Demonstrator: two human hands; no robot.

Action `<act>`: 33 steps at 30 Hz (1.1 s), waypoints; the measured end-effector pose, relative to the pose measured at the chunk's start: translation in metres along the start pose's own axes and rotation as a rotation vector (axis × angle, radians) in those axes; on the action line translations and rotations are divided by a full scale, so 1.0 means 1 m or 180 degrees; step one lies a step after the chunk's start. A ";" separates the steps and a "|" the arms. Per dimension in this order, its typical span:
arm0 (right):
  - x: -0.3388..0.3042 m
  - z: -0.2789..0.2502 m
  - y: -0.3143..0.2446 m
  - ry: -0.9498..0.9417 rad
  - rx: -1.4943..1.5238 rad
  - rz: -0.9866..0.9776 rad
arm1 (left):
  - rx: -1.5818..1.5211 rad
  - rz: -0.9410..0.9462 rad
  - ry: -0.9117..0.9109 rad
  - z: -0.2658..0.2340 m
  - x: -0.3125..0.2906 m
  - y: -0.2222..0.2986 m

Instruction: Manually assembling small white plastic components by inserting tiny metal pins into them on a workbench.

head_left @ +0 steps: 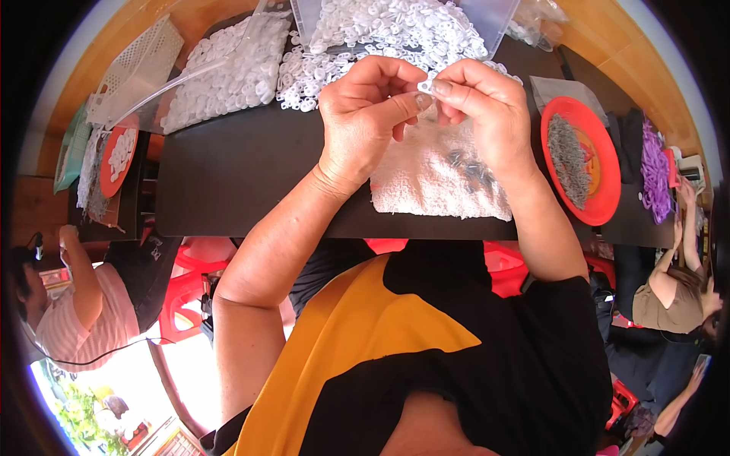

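My left hand (360, 115) and my right hand (490, 106) meet above the cloth, fingertips nearly touching. Pinched between them is a small white plastic piece with a hole (426, 87); fingers cover part of it. Under my hands lies a pale pink towel (418, 178), with small dark metal pieces (471, 169) scattered on its right half. Just beyond my fingers, a heap of similar white plastic pieces (308, 76) spreads over the table. To the right of my right arm, an orange-red bowl (606, 194) holds many small grey metal pieces (566, 159).
A clear bin (306, 21) full of white pieces stands at the back. Left of it lies a filled clear bag (224, 80). A white basket (144, 64) and another orange plate (109, 186) sit farther left. Purple pieces (655, 171) lie far right. People (87, 304) sit at both sides.
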State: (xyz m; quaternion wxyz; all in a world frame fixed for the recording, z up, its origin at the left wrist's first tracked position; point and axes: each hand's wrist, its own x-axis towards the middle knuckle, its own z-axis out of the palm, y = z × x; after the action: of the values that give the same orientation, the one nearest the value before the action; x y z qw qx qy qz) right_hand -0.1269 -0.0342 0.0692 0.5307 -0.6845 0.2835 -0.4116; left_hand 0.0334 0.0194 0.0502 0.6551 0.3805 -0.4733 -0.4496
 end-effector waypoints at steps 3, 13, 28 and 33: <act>-0.001 0.004 0.004 0.0092 0.0138 0.0105 | -0.0221 -0.0180 0.0051 -0.002 0.001 0.001; 0.008 -0.005 0.004 0.0549 0.0343 0.0144 | -0.0541 -0.0104 0.0041 -0.003 0.003 -0.006; 0.003 0.003 0.002 0.0407 0.0194 0.0116 | -0.0563 -0.0164 0.0173 -0.004 0.003 -0.005; 0.002 0.004 0.002 0.0441 0.0217 0.0111 | -0.0588 -0.0143 0.0173 -0.004 0.003 -0.005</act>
State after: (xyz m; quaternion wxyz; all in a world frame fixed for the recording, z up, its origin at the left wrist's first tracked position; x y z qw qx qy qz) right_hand -0.1221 -0.0347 0.0679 0.5398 -0.6310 0.3173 -0.4581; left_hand 0.0367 0.0154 0.0453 0.6897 0.3411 -0.4032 -0.4954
